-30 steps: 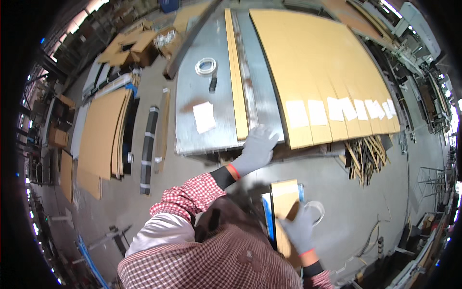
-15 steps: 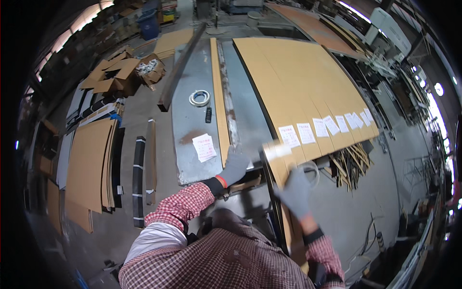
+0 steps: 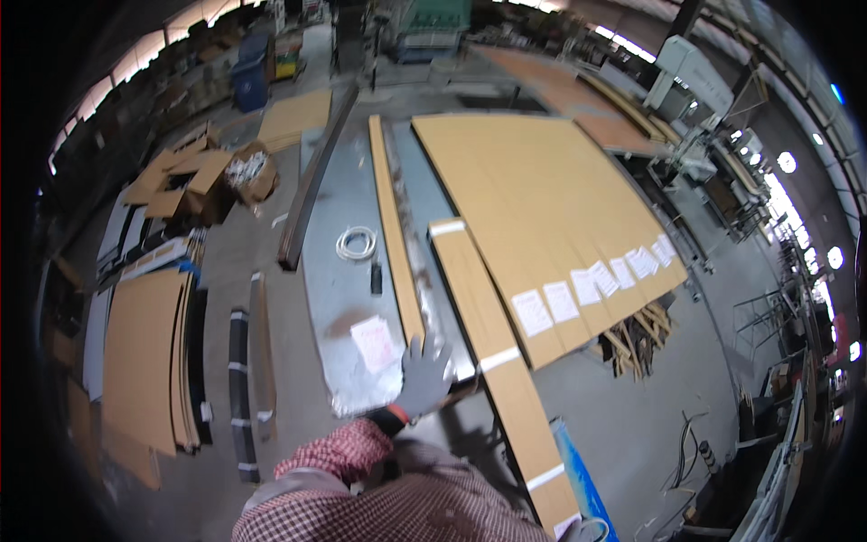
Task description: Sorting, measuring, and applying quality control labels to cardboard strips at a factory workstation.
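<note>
My left hand [image 3: 423, 375], in a grey glove with fingers spread, rests flat on the near edge of a grey metal table [image 3: 348, 298]. Just right of it, a long narrow cardboard-wrapped plank [image 3: 492, 343] with white tape bands lies lengthwise, its far end on the table and its near end reaching past my shoulder. My right hand is out of sight; the plank's near end runs off beside my checked shirt. On the table lie a white sheet of paper [image 3: 374, 343], a small black object [image 3: 376, 278], a white coil [image 3: 357, 242] and a thin wooden strip [image 3: 390, 226].
A large brown sheet [image 3: 542, 199] with several white labels [image 3: 587, 285] lies right of the plank. A dark beam [image 3: 312, 190] leans along the table's left side. Cardboard stacks [image 3: 140, 361] and open boxes [image 3: 208, 176] sit on the floor at left, wood scraps [image 3: 637, 339] at right.
The plank, held up near my chest by my right hand before, now lies stretched out along the table. My right hand has dropped out of view; my left hand stays at the table edge.
</note>
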Demonstrator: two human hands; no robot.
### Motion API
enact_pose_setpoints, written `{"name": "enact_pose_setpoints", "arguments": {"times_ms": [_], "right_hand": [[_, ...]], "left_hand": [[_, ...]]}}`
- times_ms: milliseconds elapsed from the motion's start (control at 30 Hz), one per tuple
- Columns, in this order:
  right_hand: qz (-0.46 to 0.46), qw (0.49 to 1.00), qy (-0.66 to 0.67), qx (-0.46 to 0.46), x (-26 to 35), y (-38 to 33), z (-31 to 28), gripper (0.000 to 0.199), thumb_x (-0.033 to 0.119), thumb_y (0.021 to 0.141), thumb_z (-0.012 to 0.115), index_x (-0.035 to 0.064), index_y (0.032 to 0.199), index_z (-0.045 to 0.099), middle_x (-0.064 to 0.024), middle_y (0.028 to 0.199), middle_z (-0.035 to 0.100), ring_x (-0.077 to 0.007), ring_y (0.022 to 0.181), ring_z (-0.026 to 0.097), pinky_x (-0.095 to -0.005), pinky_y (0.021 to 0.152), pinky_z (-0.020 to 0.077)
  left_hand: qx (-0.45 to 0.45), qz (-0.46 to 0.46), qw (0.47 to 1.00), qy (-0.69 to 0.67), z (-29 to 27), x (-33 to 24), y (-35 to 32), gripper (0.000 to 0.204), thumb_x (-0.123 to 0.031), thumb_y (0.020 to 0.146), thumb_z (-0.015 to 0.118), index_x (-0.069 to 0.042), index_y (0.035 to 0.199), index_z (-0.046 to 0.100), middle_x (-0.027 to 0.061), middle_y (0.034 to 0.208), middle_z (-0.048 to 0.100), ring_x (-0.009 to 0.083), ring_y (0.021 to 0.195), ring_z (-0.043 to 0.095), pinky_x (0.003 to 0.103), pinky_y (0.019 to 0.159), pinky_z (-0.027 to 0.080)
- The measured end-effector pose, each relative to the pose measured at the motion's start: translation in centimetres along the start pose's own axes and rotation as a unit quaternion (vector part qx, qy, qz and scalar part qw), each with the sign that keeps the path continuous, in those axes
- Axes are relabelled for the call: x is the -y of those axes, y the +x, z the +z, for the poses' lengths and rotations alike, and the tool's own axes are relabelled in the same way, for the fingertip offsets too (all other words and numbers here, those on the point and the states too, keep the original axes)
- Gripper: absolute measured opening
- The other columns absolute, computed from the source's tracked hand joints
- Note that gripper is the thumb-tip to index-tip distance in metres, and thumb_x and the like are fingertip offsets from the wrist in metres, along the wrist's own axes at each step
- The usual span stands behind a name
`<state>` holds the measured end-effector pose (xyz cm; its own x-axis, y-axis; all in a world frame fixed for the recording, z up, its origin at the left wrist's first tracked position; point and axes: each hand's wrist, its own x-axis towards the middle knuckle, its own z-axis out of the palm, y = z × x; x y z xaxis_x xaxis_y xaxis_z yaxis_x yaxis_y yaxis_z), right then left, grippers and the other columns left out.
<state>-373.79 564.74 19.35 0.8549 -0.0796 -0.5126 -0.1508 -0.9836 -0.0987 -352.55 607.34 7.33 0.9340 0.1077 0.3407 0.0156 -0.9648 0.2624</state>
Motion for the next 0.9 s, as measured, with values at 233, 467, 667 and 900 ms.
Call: {"name": "enact_pose_setpoints", "arguments": {"times_ms": [233,467,667,900], "right_hand": [[-0.262,0.942,0.014,-0.210,9.3,10.2,-3.3,0.076,0.038,0.058,0.076,-0.0041,0.113,0.045,-0.0300,0.106,0.050,-0.0462,0.100,0.048,-0.0528,0.085,0.0396],[-0.310,0.922,-0.018,-0.231,34.1,26.6,-12.1,0.065,0.043,0.061,0.073,-0.0052,0.100,0.053,-0.0264,0.100,0.055,-0.0391,0.097,0.055,-0.0468,0.081,0.0471],[-0.377,0.907,-0.071,-0.174,36.0,35.2,-11.5,0.053,0.031,0.073,0.065,-0.0017,0.111,0.049,-0.0280,0.103,0.054,-0.0432,0.096,0.057,-0.0493,0.084,0.0471],[-0.352,0.899,0.207,-0.155,9.8,32.8,-11.4,0.023,0.012,0.085,0.062,0.0043,0.106,0.056,-0.0119,0.084,0.065,-0.0257,0.077,0.063,-0.0360,0.067,0.0484]], "left_hand": [[0.046,-0.021,0.999,0.003,-1.0,-0.3,0.9,0.062,-0.032,0.072,0.066,-0.015,0.129,0.049,0.0200,0.139,0.035,0.0403,0.124,0.036,0.054,0.088,0.035],[0.098,-0.049,0.994,-0.011,-1.0,-0.2,1.5,0.069,-0.030,0.073,0.064,-0.016,0.137,0.041,0.0205,0.143,0.031,0.0395,0.129,0.032,0.058,0.094,0.033],[0.068,-0.075,0.994,-0.028,0.4,-1.5,1.3,0.086,-0.038,0.071,0.068,-0.012,0.143,0.030,0.0229,0.147,0.024,0.0435,0.134,0.023,0.054,0.106,0.023],[-0.052,-0.314,0.922,-0.219,1.8,-2.7,-2.4,0.110,-0.041,0.069,0.076,0.003,0.146,0.009,0.0302,0.147,0.018,0.0411,0.137,0.020,0.043,0.112,0.021]]}}
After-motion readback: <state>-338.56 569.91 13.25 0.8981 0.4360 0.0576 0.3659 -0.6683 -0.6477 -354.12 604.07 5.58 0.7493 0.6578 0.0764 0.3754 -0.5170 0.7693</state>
